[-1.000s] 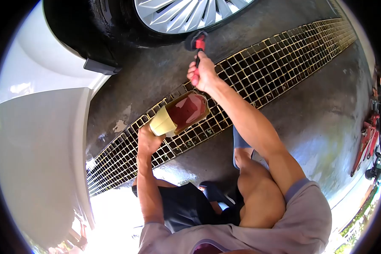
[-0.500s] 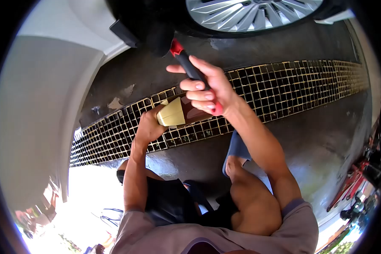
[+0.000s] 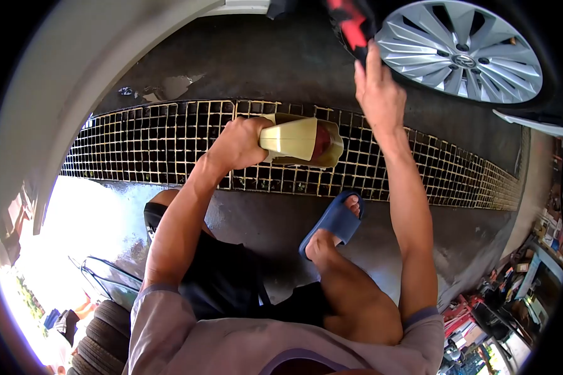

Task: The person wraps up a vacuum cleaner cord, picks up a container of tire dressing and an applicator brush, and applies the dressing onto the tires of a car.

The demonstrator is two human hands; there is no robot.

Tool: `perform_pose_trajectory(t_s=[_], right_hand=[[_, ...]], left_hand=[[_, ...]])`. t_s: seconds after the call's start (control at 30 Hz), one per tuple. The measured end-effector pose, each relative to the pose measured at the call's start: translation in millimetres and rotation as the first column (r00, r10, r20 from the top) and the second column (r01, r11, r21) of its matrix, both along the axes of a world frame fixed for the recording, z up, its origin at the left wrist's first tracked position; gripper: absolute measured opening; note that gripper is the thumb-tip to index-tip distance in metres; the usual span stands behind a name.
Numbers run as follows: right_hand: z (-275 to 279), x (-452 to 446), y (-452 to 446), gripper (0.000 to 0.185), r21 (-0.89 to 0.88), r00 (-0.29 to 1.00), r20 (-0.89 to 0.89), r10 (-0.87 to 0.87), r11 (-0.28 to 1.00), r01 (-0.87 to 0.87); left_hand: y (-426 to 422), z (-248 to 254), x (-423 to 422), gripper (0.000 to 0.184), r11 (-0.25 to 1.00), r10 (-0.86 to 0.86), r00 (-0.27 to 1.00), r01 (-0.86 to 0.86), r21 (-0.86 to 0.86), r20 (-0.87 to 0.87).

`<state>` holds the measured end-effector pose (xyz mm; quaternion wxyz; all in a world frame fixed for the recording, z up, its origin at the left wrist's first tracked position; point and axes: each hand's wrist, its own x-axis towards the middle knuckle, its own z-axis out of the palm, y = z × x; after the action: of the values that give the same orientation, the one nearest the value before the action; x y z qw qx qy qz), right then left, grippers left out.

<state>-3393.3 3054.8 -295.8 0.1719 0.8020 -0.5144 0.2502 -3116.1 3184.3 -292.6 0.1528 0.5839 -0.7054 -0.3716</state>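
My left hand (image 3: 239, 142) is closed round the handle end of a pale yellow, cut-open plastic jug (image 3: 289, 141), held above the floor grate. Something dark red shows inside its open end, which points right. My right hand (image 3: 383, 103) reaches up to the car and grips a black-and-red brush (image 3: 351, 25), blurred by motion. The brush is beside the dark tyre at the left of the silver wheel (image 3: 463, 61); its head is hard to make out against the black rubber. Whether it touches the tyre I cannot tell.
A metal floor grate (image 3: 169, 144) runs across under both hands. White car bodywork (image 3: 28, 119) curves along the left. My foot in a blue slipper (image 3: 338, 220) stands below the grate. Stacked tyres (image 3: 100, 340) are at lower left, and cluttered tools (image 3: 469, 322) at lower right.
My right hand has moved up and right with the brush, toward the wheel. The jug has moved slightly up and right in view. More of the wheel shows as the view has shifted.
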Motion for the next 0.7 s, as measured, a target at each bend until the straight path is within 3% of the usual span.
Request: perform_pose_trajectory(t_s=[0.07, 0.13, 0.33, 0.47, 0.53, 0.63, 0.7], right_hand=[[-24, -3, 14, 0.053, 0.275, 0.956, -0.29, -0.037, 0.954, 0.121], [-59, -29, 20, 0.055, 0.463, 0.911, -0.412, -0.037, 0.852, 0.244], [-55, -48, 38, 0.059, 0.696, 0.904, -0.383, -0.192, 0.583, 0.419], [-7, -18, 53, 0.052, 0.551, 0.953, -0.302, -0.031, 0.81, 0.202], [7, -7, 47, 0.052, 0.281, 0.991, -0.127, -0.028, 0.957, 0.063], [11, -13, 13, 0.054, 0.055, 0.999, -0.053, -0.002, 0.998, 0.005], [-17, -32, 4, 0.057, 0.046, 0.996, -0.083, 0.029, 0.999, -0.026]], left_hand=[[2, 3, -1, 0.032, 1.0, 0.008, 1.0, -0.008, 0.009, -0.005], [2, -4, 1, 0.032, 1.0, 0.003, 1.0, -0.003, 0.012, -0.014], [1, -2, -5, 0.032, 1.0, 0.008, 0.999, -0.008, 0.013, 0.031], [-6, 10, -6, 0.037, 0.997, 0.0, 0.998, -0.004, 0.075, 0.058], [-6, 12, -7, 0.038, 0.997, 0.009, 0.997, -0.015, 0.07, 0.077], [-1, 4, -6, 0.039, 0.998, 0.025, 0.998, -0.028, 0.057, 0.049], [-1, 4, -5, 0.037, 0.996, 0.01, 0.999, -0.013, 0.087, 0.036]])
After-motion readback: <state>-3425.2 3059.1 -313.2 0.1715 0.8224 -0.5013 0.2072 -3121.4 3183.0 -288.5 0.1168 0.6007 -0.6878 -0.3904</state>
